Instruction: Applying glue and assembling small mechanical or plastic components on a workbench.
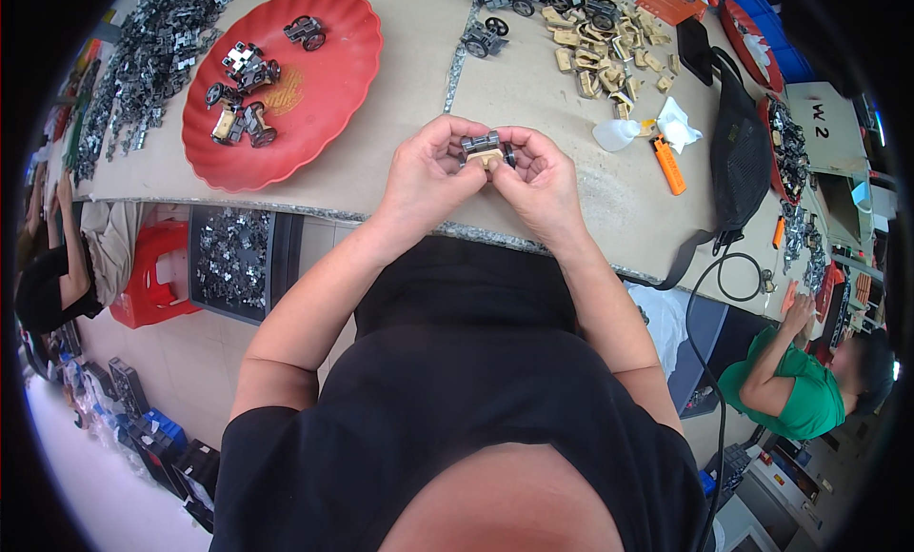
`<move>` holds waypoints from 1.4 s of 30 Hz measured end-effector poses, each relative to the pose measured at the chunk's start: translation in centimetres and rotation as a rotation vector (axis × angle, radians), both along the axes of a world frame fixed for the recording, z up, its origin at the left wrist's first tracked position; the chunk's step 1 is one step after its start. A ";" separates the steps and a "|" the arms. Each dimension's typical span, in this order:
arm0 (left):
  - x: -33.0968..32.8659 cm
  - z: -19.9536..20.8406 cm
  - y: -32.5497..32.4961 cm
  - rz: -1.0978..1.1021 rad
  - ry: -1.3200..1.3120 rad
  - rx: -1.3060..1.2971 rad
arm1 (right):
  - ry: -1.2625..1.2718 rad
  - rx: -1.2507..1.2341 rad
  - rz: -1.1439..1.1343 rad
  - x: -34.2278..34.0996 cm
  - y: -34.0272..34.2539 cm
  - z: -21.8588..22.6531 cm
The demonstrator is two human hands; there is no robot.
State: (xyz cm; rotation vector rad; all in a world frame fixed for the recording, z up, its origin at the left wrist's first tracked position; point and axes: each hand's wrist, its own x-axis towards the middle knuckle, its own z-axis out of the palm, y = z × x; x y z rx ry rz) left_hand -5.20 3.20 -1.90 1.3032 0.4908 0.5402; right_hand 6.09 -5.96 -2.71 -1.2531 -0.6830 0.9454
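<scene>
One wheeled piece [486,156] at centre; one red plate [333,95] at upper left; at upper right, one white bottle [615,135], one black bag [741,162].

Open lane at 11 o'clock, clutter from 12 to 3

Seen from the left hand [417,179] and right hand [546,179], bare tabletop [411,81] runs out toward 11 o'clock, past the red plate [333,86] that blocks 10. A dark wheeled piece [481,43] stands at 12; beige pieces [614,52] lie heaped from 1 to 2. Toward 3, a white bottle [614,135], an orange tool [669,167] and a black bag [743,143] bar the way.
</scene>
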 end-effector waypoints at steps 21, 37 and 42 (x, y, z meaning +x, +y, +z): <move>-1.5 2.6 3.4 -0.438 0.238 0.345 | -0.549 -0.027 0.354 3.8 -0.9 2.1; -0.2 0.7 2.6 -0.298 0.111 0.635 | -0.627 0.136 0.300 3.9 -0.7 1.5; -1.1 0.0 3.0 -0.292 0.108 0.624 | -0.644 0.100 0.352 3.6 0.0 1.2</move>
